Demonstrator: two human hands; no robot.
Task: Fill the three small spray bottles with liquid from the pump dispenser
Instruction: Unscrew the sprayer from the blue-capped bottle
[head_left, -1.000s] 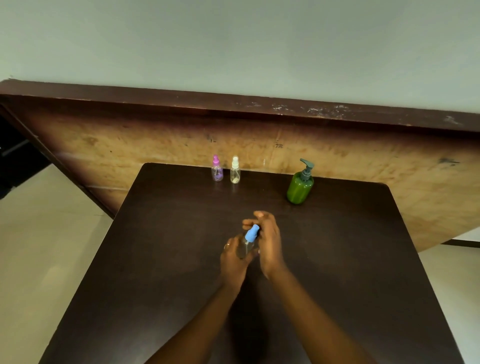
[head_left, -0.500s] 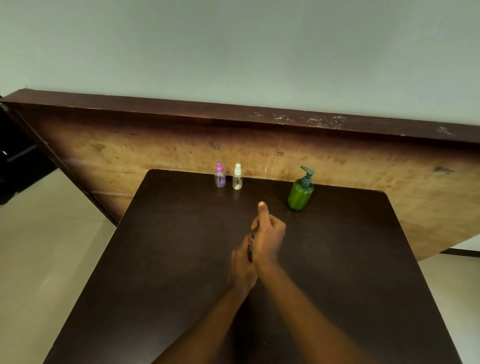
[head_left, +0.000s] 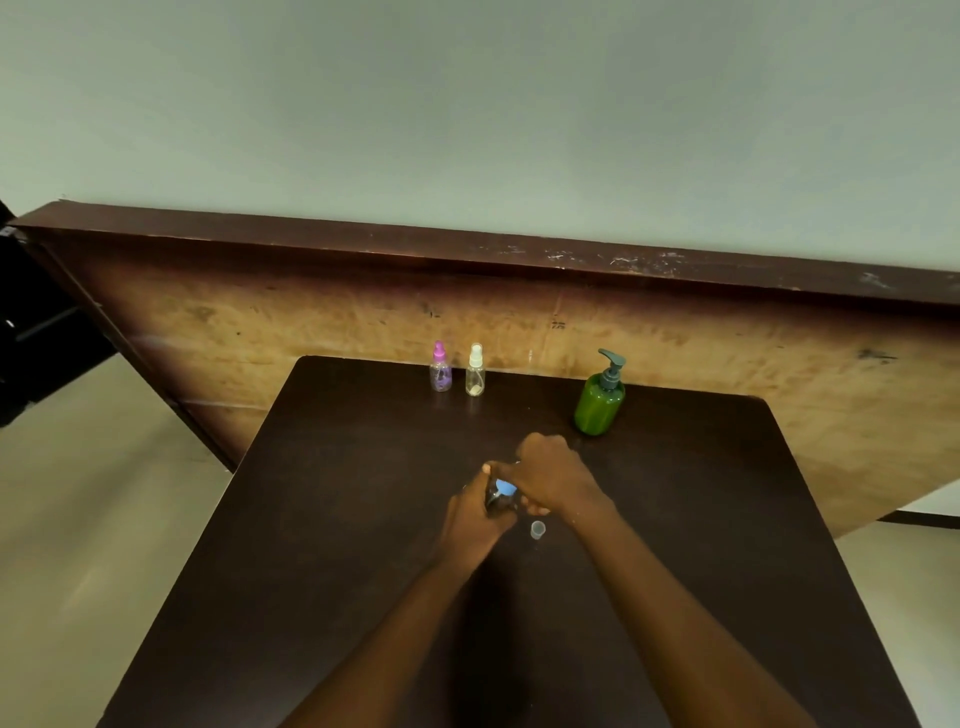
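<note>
A small clear cap (head_left: 537, 529) stands on a dark table (head_left: 311, 545), just beside two hands at its middle. The left hand (head_left: 470, 519) wraps around a spray bottle (head_left: 496, 504). The right hand (head_left: 553, 478) curls over its blue top (head_left: 505, 488). At the far edge stand a pink-topped bottle (head_left: 440, 370), a white-topped bottle (head_left: 475, 371) and, to the right, a green pump dispenser (head_left: 598, 402).

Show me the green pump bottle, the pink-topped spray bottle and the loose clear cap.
green pump bottle (head_left: 599, 406), head view, its green body.
pink-topped spray bottle (head_left: 440, 378), head view, its clear body.
loose clear cap (head_left: 537, 529), head view, its side wall.
</note>
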